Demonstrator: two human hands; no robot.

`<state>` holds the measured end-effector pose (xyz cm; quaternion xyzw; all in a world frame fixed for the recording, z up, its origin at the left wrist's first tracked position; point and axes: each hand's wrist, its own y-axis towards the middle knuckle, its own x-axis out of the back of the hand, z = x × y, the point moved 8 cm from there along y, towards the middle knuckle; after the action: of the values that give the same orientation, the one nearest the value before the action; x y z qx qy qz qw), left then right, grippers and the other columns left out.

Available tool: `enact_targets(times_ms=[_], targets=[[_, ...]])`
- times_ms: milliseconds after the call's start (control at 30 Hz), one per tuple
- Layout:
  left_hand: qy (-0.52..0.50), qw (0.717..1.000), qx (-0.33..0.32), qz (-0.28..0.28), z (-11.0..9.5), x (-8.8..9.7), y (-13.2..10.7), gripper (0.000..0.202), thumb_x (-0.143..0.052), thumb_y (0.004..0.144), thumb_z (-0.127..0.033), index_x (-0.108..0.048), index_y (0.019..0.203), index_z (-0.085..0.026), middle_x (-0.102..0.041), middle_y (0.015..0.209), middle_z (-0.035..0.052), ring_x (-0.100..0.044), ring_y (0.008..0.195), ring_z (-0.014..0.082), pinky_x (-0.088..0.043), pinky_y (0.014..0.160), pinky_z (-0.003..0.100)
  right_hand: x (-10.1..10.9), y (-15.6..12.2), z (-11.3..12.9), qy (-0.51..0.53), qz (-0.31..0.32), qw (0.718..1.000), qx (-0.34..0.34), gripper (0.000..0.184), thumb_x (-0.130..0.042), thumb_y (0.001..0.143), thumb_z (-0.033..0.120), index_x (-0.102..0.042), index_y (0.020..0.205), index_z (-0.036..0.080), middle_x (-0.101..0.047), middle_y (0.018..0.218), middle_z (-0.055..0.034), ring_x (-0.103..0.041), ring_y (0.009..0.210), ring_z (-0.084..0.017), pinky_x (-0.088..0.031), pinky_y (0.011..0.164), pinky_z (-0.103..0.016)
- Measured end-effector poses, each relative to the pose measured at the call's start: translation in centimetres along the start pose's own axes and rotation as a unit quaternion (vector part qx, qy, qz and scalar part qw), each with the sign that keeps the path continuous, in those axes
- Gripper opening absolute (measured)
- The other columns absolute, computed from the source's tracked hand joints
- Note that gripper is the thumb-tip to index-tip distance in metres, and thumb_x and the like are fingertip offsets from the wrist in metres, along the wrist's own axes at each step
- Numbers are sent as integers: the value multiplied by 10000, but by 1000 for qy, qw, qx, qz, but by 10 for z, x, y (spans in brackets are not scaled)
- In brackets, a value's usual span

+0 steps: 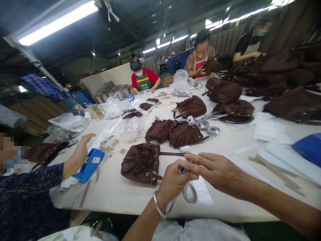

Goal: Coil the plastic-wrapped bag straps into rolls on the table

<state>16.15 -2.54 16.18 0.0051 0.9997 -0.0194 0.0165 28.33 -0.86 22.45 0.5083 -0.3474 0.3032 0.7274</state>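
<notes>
Left hand (173, 182) pinching strip (194, 195) | right hand (215, 167) closed on strap (170, 154) | surface (107, 197): bags (187, 134) to right edge | far edge: workers (147, 80) | tube light (60, 22) overhead

Strap (172, 154): right of the fringed bag (140, 164), its end hidden behind the fingers (204, 156).
Tan tags (122, 151): left of the bag, any print too small to read.
Blue item (309, 149): far right of the bag, cut off.

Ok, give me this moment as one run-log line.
left hand: holding grey strip | right hand: at strap | brown bag: lying on tabletop
</notes>
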Motion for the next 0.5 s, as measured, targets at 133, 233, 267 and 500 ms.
enact_targets(times_ms=[133, 233, 267, 500], targets=[[-44, 997, 23, 67, -15, -18, 4, 330, -774, 731, -399, -631, 862, -131, -676, 800, 62, -650, 771, 206, -499, 704, 310, 19, 29, 13, -57, 36, 994, 89, 337, -460, 953, 171, -597, 1260, 193, -687, 1089, -108, -637, 911, -201, -512, 824, -330], [-96, 991, 33, 90, -27, -24, 1, 442, -786, 730, -319, -579, 1084, -154, -692, 894, 81, -682, 867, 247, -532, 731, 338, 30, 47, 7, -69, 81, 990, 95, 276, -470, 936, 154, -636, 1149, 208, -674, 1052, -87, -616, 896, -196, -495, 769, -310], [-112, 989, 26, 91, -31, -24, 0, 490, -784, 734, -294, -545, 1143, -167, -692, 926, 86, -683, 905, 256, -539, 734, 338, 33, 52, 6, -65, 98, 988, 97, 272, -467, 930, 138, -639, 1126, 215, -669, 1045, -80, -609, 902, -192, -488, 765, -302], [-164, 977, -55, 127, -44, -24, -4, 529, -699, 829, -356, -439, 1255, -181, -655, 835, 53, -648, 612, 143, -487, 487, 209, 42, 69, 5, 87, 109, 988, 68, 275, -400, 946, 123, -645, 1028, 216, -665, 987, -76, -606, 889, -160, -461, 772, -264]])
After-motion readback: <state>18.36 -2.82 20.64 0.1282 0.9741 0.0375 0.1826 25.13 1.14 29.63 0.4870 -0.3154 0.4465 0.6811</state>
